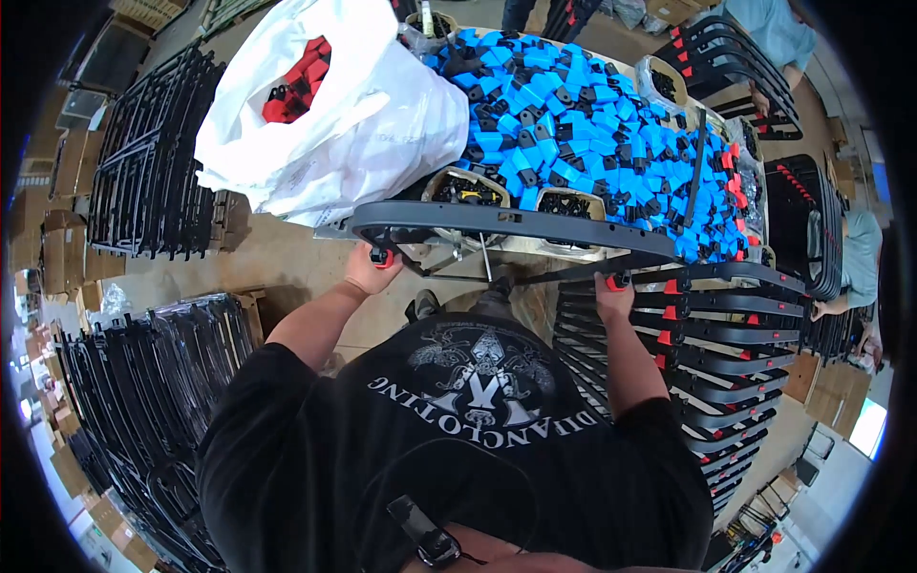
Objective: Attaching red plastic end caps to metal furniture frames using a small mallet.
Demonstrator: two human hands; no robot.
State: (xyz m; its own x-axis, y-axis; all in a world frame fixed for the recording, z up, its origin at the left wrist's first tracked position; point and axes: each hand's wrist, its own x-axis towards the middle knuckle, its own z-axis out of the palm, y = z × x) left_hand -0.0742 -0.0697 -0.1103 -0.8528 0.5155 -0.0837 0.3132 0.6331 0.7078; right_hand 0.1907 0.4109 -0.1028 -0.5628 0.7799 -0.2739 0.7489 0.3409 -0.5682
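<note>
A black U-shaped metal frame [516,222] is held level in front of me, its long curved bar along the near edge of a heap of blue and black plastic caps [573,124]. My left hand [368,271] is closed around the frame's left end, where a red-and-black plastic cap [381,258] shows. Closed at the right end is my right hand [614,296], with another red cap [619,281] beside its fingers. The palms hide part of both ends. Two small tubs of dark fasteners, a left tub [466,181] and a right tub [570,218], sit just beyond the bar.
A white plastic bag [382,143] with red caps [304,76] stands at the far left of the heap. Stacked frames with red caps [726,336] rise close on my right. More black frames [153,382] lie at left. Co-workers, one in a grey-blue shirt [862,253], stand at right.
</note>
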